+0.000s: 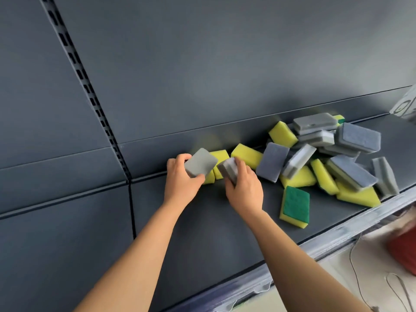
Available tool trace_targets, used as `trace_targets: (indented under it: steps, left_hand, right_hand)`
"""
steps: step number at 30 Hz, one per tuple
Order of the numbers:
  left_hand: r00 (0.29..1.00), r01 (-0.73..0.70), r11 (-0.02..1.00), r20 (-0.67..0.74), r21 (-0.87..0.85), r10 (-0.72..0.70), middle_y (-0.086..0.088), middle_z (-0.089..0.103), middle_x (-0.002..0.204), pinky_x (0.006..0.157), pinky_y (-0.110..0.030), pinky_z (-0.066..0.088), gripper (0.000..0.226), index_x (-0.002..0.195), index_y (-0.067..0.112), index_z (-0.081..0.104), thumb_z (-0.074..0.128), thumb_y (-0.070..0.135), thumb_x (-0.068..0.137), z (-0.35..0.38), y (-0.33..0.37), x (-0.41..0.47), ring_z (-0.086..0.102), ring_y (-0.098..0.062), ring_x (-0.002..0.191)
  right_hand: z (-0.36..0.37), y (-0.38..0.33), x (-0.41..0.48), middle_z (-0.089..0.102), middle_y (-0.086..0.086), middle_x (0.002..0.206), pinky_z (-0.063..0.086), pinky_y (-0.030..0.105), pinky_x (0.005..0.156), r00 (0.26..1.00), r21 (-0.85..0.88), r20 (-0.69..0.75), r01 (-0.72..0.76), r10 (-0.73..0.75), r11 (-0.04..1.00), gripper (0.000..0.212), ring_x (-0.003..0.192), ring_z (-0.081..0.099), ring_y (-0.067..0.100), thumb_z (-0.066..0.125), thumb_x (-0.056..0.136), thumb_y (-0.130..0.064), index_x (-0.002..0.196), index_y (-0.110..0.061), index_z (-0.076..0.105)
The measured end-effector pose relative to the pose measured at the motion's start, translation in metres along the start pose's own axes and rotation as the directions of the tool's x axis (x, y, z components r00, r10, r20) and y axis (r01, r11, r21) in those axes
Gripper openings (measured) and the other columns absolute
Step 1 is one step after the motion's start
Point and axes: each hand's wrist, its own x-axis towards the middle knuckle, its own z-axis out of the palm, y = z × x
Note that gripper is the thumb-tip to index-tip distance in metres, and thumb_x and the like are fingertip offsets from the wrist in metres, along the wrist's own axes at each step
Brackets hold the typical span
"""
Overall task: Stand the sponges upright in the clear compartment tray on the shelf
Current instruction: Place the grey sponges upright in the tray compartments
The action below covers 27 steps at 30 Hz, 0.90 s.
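Note:
My left hand [180,179] grips a grey sponge [201,162] near the back of the dark shelf [202,233]. Just to its right, my right hand [244,188] holds a second grey sponge [227,168] by its end. Behind both hands lie yellow sponges [219,158]. A loose pile of yellow, grey and blue-grey sponges [326,154] spreads along the shelf to the right. One yellow sponge with a green scouring face [295,206] lies flat in front of the pile. I cannot make out a clear compartment tray.
The shelf has a pale front rail [337,235]. A slotted upright [90,97] runs down the dark back panel on the left. Something white and blurred [405,106] stands at the far right. Below the shelf are a red object [403,251] and thin cords [360,284].

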Motion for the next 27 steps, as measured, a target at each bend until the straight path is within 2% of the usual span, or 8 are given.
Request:
trace_targets:
  steps: [3,6,10,13,16,18,23,27]
  left_hand:
    - [0.996,0.044,0.984,-0.066,-0.174,-0.056,0.007,0.042,0.112,0.069,-0.017,0.039,0.051,0.114,0.027,0.047,0.070,0.014,0.070,-0.012,0.002,-0.012,0.048,0.000,0.090]
    - [0.988,0.068,0.959,-0.112,-0.276,-0.102,0.010,0.042,0.111,0.066,-0.012,0.038,0.044,0.107,0.038,0.051,0.068,0.013,0.074,-0.026,0.002,-0.032,0.046,0.015,0.088]
    - [0.974,0.096,0.920,-0.154,-0.379,-0.164,0.013,0.043,0.106,0.077,-0.019,0.038,0.044,0.109,0.051,0.055,0.059,0.015,0.084,-0.050,-0.007,-0.067,0.048,0.002,0.089]
    - [0.954,0.088,0.920,-0.233,-0.381,-0.188,0.018,0.046,0.107,0.082,-0.019,0.038,0.047,0.117,0.052,0.052,0.054,0.015,0.088,-0.070,-0.017,-0.097,0.048,0.012,0.089]
    - [0.922,0.103,0.905,-0.302,-0.412,-0.243,0.014,0.053,0.116,0.093,-0.037,0.046,0.047,0.126,0.037,0.048,0.055,0.010,0.088,-0.088,-0.029,-0.123,0.053,-0.007,0.104]
    - [0.898,0.111,0.907,-0.351,-0.406,-0.267,0.017,0.056,0.109,0.093,-0.043,0.047,0.041,0.118,0.031,0.048,0.057,0.007,0.087,-0.102,-0.036,-0.140,0.055,-0.013,0.103]
    - [0.844,0.088,0.912,-0.457,-0.400,-0.282,0.005,0.060,0.112,0.091,-0.036,0.047,0.034,0.113,0.026,0.057,0.058,0.004,0.086,-0.137,-0.059,-0.177,0.057,-0.016,0.105]
    - [0.824,0.056,0.916,-0.500,-0.396,-0.266,0.008,0.063,0.111,0.087,-0.029,0.047,0.039,0.106,0.038,0.061,0.058,0.005,0.087,-0.176,-0.076,-0.208,0.059,-0.011,0.099]
  right_hand:
    - [-0.009,-0.007,-0.011,0.052,0.006,0.125,0.046,0.038,0.078,1.000,0.224,0.000,0.017,-0.018,0.975,0.070,0.108,0.050,0.025,0.059,0.087,-0.019,0.147,-0.026,0.023]
    - [-0.017,-0.012,-0.022,0.052,0.001,0.124,0.037,0.023,0.075,0.998,0.378,0.005,0.053,-0.060,0.924,0.065,0.104,0.046,0.012,0.060,0.087,-0.019,0.144,-0.029,0.030]
    - [-0.025,-0.024,-0.038,0.055,-0.011,0.109,0.038,0.024,0.081,0.999,0.505,0.029,0.020,-0.040,0.863,0.054,0.103,0.048,0.014,0.063,0.086,-0.025,0.135,-0.031,0.041]
    - [-0.027,-0.038,-0.055,0.048,-0.019,0.090,0.040,0.030,0.078,0.997,0.548,0.042,0.033,-0.066,0.836,0.048,0.095,0.045,0.014,0.064,0.085,-0.031,0.129,-0.035,0.045]
    - [-0.027,-0.052,-0.071,0.056,-0.010,0.096,0.046,0.036,0.084,0.987,0.634,0.119,0.006,-0.105,0.773,0.044,0.096,0.050,0.015,0.063,0.085,-0.032,0.126,-0.038,0.048]
    - [-0.026,-0.063,-0.083,0.059,-0.010,0.103,0.048,0.035,0.086,0.975,0.686,0.170,-0.014,-0.141,0.728,0.043,0.098,0.053,0.017,0.064,0.085,-0.030,0.124,-0.040,0.048]
    - [-0.018,-0.099,-0.111,0.059,-0.013,0.112,0.042,0.016,0.085,0.941,0.758,0.179,0.054,-0.287,0.650,0.039,0.098,0.052,0.002,0.064,0.087,-0.020,0.121,-0.035,0.053]
    - [-0.005,-0.137,-0.137,0.058,-0.013,0.107,0.039,0.010,0.081,0.918,0.759,0.198,0.077,-0.343,0.646,0.030,0.095,0.052,0.001,0.060,0.090,-0.023,0.118,-0.034,0.057]
